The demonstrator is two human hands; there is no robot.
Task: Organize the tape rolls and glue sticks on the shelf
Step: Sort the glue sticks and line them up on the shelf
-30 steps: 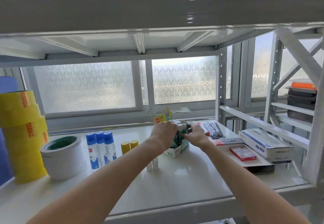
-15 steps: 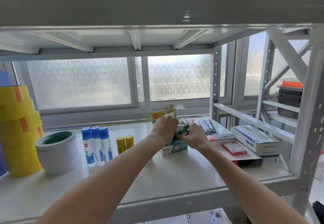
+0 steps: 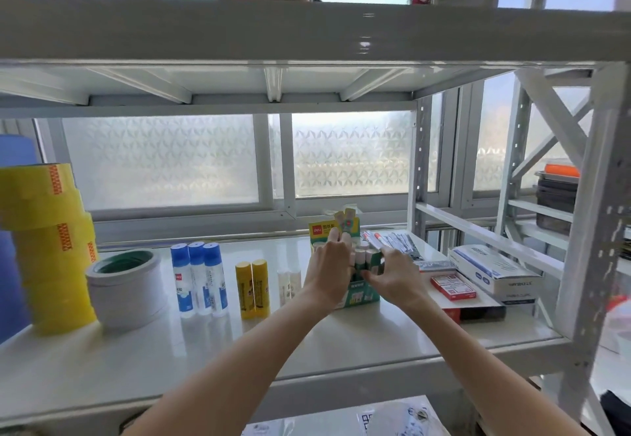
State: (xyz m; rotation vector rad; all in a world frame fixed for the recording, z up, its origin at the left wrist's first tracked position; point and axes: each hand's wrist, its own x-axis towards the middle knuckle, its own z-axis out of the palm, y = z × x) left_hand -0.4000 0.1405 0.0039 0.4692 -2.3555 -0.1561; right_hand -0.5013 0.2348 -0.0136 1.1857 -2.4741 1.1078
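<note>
Mid-shelf at the green box (image 3: 362, 295), my left hand (image 3: 327, 264) pinches a glue stick (image 3: 345, 222), probably light and slick, best held by its barrel; my right hand (image 3: 392, 275) grips that flimsy box.

The white shelf (image 3: 307, 350) carries yellow tape rolls (image 3: 47, 247), white tape (image 3: 126, 288), glue sticks (image 3: 199, 282), boxes (image 3: 495, 275).

Arms outstretched, left hand (image 3: 328, 269) and right hand (image 3: 393, 275) curled, close.

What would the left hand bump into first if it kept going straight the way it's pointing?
Probably the glue box's raised flap, which stands just behind the left hand, though the depth is hard to judge.
</note>
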